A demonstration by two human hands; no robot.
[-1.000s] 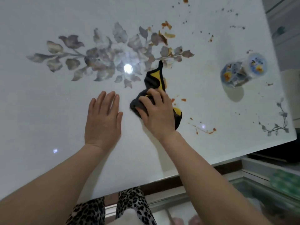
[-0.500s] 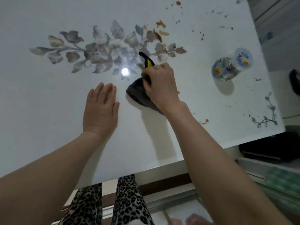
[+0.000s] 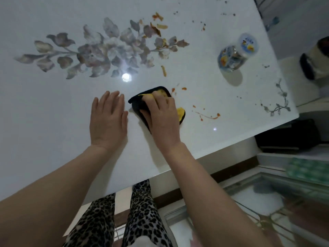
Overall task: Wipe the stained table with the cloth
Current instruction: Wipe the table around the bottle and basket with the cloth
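Legs: leopard-print trousers (image 3: 105, 221) show at the bottom of the view, below the near edge of the desk (image 3: 53, 107).
Desk: glossy white, it fills most of the view; a small grey sprig print (image 3: 278, 104) marks its near right corner.
Left hand: the left hand (image 3: 107, 120) lies flat, palm down, on bare desk toward the near edge, fingers straight and close together, holding nothing.
Right hand: the right hand (image 3: 162, 120), just beside the left but apart from it, presses down on the cloth (image 3: 138, 104), fingers bent over its folded top and thumb against its left side.
Cloth: black with yellow faces, it sits bunched under the right hand, toward the near edge and right of centre; a yellow flap pokes out at the hand's right side.
Near stains: an orange-red streak (image 3: 208, 117) lies right of the cloth, close to the near edge; two small orange spots (image 3: 184, 88) sit just beyond the cloth's far right corner.
Mid stain: an orange strip (image 3: 163, 71) lies farther in, apart from the cloth.
Reflection: a round lamp glare (image 3: 126, 77) shines beyond the left hand.
Print: a large grey-mauve flower spray (image 3: 110, 49) runs across the desk's middle.
Jar: a clear jar (image 3: 233, 54) with a printed label and pale lid stands near the right edge, well apart from the cloth.
Far stains: orange smears (image 3: 157, 16) mark the right end of the flower spray; dark specks (image 3: 202, 25) scatter toward the far right corner.
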